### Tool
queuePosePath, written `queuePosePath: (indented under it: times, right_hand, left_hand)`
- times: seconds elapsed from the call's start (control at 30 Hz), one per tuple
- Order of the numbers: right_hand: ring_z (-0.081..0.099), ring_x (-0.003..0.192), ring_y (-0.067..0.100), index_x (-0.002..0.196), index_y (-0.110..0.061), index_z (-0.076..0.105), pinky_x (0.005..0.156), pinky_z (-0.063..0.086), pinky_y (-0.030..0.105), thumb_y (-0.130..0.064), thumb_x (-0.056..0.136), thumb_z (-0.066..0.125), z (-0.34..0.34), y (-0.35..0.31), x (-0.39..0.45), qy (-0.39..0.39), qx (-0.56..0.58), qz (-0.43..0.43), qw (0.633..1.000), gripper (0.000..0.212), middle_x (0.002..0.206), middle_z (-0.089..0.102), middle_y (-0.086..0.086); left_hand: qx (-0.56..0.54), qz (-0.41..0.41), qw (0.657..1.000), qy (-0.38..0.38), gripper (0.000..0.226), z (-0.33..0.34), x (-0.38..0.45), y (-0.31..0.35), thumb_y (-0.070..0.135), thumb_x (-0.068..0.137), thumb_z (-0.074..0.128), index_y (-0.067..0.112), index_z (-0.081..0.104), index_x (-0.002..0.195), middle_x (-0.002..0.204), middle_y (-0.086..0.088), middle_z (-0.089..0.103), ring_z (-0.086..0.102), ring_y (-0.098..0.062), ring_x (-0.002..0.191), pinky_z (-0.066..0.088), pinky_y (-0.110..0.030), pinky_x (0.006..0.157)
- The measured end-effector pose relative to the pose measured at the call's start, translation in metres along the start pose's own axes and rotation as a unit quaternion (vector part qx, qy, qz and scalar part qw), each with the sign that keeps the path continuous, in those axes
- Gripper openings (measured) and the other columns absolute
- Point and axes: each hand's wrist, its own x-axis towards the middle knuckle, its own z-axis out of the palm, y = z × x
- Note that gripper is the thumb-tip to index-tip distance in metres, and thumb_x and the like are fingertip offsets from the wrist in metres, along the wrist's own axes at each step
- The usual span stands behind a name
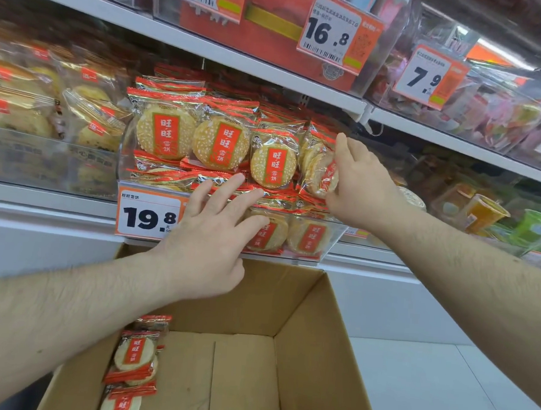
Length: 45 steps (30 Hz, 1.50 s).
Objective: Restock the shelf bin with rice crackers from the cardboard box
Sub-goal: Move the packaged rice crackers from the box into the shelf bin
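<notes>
Shelf bin: clear-fronted, nearly full. Rice cracker packets stand upright in rows behind the front wall, with more lying flat beneath them.

My right hand: fingers curled around a rice cracker packet at the right end of the top row, holding it on edge against its neighbours. My fingers hide part of the wrapper, so I cannot confirm whether it is one packet or two pressed together.

My left hand: fingers straight and spread, holding nothing, fingertips reaching to the bin's front edge beside the price tag.

Cardboard box: directly below the bin, flaps open, mostly bare floor. A short stack of remaining packets sits along its left side.

Handling assessment: each packet is light, in slick, crinkly film over a thin, brittle disc. Squeezing across the face risks cracking the cracker. I judge the better hold to be at the rim, or by the crimped red seal at either end. The film will slide against other packets, so the upright row likely needs steadying while a new one is seated.
</notes>
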Motion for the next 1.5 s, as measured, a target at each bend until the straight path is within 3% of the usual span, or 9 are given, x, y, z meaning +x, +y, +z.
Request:
queuePosePath:
  times: [0.2,0.33,0.53,0.67,0.83,1.03,1.1,1.23,1.5]
  right_hand:
    - [0.057,0.101,0.032,0.129,-0.001,0.055,0.084,0.051,0.041,-0.013,0.075,0.063,0.016,-0.034,-0.041,0.213,0.119,-0.146,0.959,0.056,0.114,0.056,0.017]
    - [0.058,0.080,0.033,0.095,-0.002,0.065,0.066,0.050,0.039,-0.011,0.074,0.052,0.047,-0.064,-0.067,0.224,0.194,-0.222,0.929,0.026,0.087,0.059,0.013]
    - [0.057,0.064,0.024,0.081,-0.012,0.063,0.055,0.047,0.031,-0.020,0.075,0.047,0.142,-0.111,-0.105,0.070,0.337,-0.170,0.923,0.018,0.070,0.050,-0.005]
    - [0.062,0.076,0.026,0.078,-0.019,0.062,0.064,0.049,0.031,-0.012,0.078,0.054,0.217,-0.149,-0.123,-0.171,0.366,-0.048,0.914,0.010,0.068,0.051,-0.010]
    - [0.064,0.075,0.027,0.078,-0.020,0.056,0.056,0.048,0.028,-0.018,0.083,0.061,0.294,-0.220,-0.130,-0.436,0.444,0.210,0.755,0.007,0.077,0.063,0.004]
    - [0.066,0.066,0.023,0.088,-0.013,0.054,0.061,0.059,0.034,-0.032,0.083,0.072,0.360,-0.283,-0.130,-0.470,0.509,0.390,0.606,0.027,0.081,0.070,0.009]
    - [0.069,0.065,0.022,0.087,-0.009,0.059,0.067,0.062,0.041,-0.014,0.080,0.068,0.372,-0.286,-0.128,-0.464,0.499,0.410,0.605,0.012,0.075,0.070,0.010]
    - [0.057,0.045,0.014,0.082,-0.008,0.060,0.041,0.043,0.022,0.002,0.088,0.056,0.357,-0.255,-0.124,-0.428,0.539,0.437,0.579,0.012,0.070,0.065,0.009]
    - [0.063,0.058,0.011,0.093,-0.016,0.055,0.060,0.050,0.025,-0.004,0.096,0.052,0.257,-0.192,-0.127,-0.425,0.772,0.339,0.328,0.013,0.070,0.068,0.000]
  left_hand:
    - [0.014,0.058,0.997,0.053,0.057,-0.008,0.000,0.011,0.023,0.062,0.066,0.014,0.060,0.118,0.122,-0.008,0.058,0.049,-0.033,0.109,0.034,-0.046,0.087]
    - [-0.030,0.074,0.995,-0.060,0.043,-0.003,-0.013,0.009,0.033,0.073,0.050,0.014,0.058,0.111,0.100,-0.002,0.064,0.059,-0.027,0.091,0.046,-0.042,0.074]
    - [-0.047,0.041,0.946,-0.318,0.043,0.022,-0.045,-0.016,0.033,0.085,0.053,0.028,0.055,0.127,0.119,0.005,0.060,0.057,-0.019,0.113,0.050,-0.038,0.090]
    - [-0.050,0.001,0.919,-0.390,0.041,0.037,-0.067,-0.036,0.034,0.089,0.052,0.033,0.053,0.130,0.126,0.007,0.058,0.055,-0.016,0.115,0.049,-0.036,0.093]
    - [-0.073,-0.061,0.895,-0.436,0.035,0.051,-0.083,-0.061,0.034,0.089,0.052,0.034,0.055,0.124,0.120,0.007,0.060,0.056,-0.016,0.108,0.050,-0.039,0.089]
    - [-0.109,-0.112,0.883,-0.443,0.034,0.063,-0.092,-0.073,0.031,0.090,0.054,0.031,0.057,0.124,0.118,0.007,0.061,0.057,-0.016,0.108,0.050,-0.039,0.090]
    - [-0.119,-0.130,0.882,-0.438,0.034,0.064,-0.093,-0.075,0.030,0.089,0.054,0.032,0.058,0.123,0.116,0.008,0.061,0.057,-0.015,0.107,0.050,-0.038,0.090]
    - [-0.188,-0.193,0.880,-0.392,0.036,0.065,-0.088,-0.072,0.025,0.089,0.058,0.029,0.058,0.124,0.115,0.011,0.060,0.054,-0.008,0.101,0.048,-0.028,0.090]
    - [-0.258,-0.364,0.807,-0.388,0.093,0.070,-0.087,-0.058,0.042,0.084,0.069,0.041,0.006,0.152,0.150,-0.009,0.032,0.064,-0.019,0.095,0.054,-0.034,0.087]
